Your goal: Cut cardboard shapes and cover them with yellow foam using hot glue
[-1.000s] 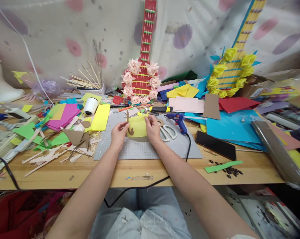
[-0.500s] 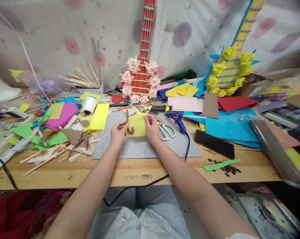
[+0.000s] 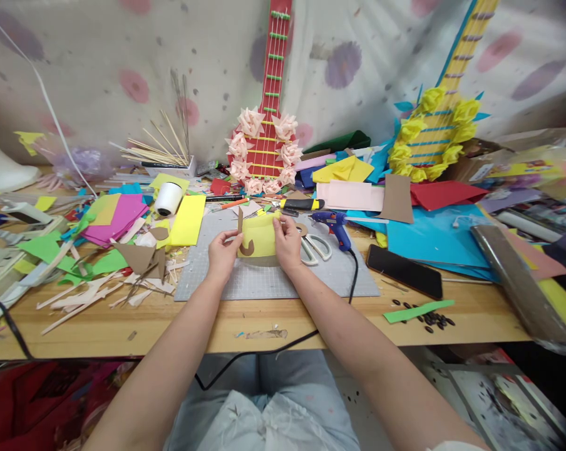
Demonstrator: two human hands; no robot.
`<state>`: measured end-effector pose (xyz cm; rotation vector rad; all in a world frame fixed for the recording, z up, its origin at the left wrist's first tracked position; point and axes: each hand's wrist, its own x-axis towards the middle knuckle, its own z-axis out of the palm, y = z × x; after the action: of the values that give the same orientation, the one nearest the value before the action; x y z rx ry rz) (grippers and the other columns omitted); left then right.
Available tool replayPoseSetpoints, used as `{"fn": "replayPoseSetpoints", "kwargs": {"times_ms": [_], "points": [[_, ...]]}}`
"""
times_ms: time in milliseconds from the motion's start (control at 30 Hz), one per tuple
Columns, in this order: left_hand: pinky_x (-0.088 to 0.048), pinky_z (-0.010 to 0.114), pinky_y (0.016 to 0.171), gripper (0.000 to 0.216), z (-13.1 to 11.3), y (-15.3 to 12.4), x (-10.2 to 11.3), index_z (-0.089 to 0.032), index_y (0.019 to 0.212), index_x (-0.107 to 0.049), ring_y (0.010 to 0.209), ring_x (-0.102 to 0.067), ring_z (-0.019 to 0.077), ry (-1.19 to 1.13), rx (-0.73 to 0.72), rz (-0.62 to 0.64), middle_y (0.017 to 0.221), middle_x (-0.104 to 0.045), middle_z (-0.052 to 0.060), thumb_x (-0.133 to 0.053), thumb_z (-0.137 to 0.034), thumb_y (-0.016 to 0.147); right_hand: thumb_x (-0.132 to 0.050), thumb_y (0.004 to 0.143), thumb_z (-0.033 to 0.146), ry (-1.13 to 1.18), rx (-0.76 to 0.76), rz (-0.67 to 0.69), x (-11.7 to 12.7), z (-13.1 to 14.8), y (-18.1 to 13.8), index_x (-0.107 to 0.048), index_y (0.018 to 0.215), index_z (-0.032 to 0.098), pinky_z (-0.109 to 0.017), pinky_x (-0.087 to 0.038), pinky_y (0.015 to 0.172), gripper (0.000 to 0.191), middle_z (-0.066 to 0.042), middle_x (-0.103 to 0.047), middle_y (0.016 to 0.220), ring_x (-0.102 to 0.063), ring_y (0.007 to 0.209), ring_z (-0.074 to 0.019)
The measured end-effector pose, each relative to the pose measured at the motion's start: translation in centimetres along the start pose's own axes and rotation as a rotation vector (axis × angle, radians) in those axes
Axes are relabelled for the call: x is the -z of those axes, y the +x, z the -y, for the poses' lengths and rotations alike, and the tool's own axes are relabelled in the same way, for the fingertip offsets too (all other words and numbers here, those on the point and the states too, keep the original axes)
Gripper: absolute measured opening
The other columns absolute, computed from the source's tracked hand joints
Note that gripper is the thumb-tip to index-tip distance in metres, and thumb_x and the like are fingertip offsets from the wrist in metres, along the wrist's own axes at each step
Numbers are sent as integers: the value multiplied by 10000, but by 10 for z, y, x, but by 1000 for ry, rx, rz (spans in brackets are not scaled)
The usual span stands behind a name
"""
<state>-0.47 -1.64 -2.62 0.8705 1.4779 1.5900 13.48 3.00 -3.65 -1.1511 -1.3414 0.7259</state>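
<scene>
Over cutting mat (image 3: 264,285), hands pinch yellow sheet (image 3: 259,237) upright, long axis crosswise.

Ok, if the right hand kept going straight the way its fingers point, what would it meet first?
Past the yellow sheet it pinches, the right hand points away and slightly left; likely first the yellow-black cutter end, then the pink flowers on the red guitar. Depth is unclear.
</scene>
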Motion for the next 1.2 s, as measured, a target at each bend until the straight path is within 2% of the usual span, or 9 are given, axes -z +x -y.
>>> {"fn": "replayPoseSetpoints", "kwargs": {"times_ms": [300,533,833,1100,1200], "points": [[-456,233,586,324,5,3,0,-148,826,-614,662,-601,124,16,-27,-4,828,-665,49,-693,-366,600,-450,813,479,12,-4,11,0,5,-2,-542,896,198,-225,-329,523,307,30,-515,622,-444,541,-99],[-454,236,576,325,4,2,0,-144,835,-620,614,-594,123,61,-46,-17,770,-667,47,-692,-356,601,-441,819,489,19,-2,12,-1,3,-3,-532,906,198,-222,-311,502,317,41,-491,580,-433,502,-94],[-466,261,622,349,5,3,1,-147,844,-617,673,-604,142,87,-79,-16,836,-671,61,-703,-363,584,-441,817,494,53,-2,18,-2,1,-2,-523,906,201,-219,-334,504,317,35,-526,608,-458,512,-96],[-464,232,624,259,-2,-1,2,-171,816,-593,746,-595,133,-28,-102,23,864,-642,43,-669,-328,624,-446,794,539,127,-72,50,0,0,0,-507,901,211,-214,-359,499,350,31,-555,624,-495,533,-104],[-457,222,597,353,-4,-1,2,-185,861,-542,720,-597,128,-84,-62,28,814,-625,21,-711,-263,562,-460,778,546,181,-108,64,1,2,2,-489,895,214,-215,-365,485,353,32,-557,628,-495,524,-105]]}}
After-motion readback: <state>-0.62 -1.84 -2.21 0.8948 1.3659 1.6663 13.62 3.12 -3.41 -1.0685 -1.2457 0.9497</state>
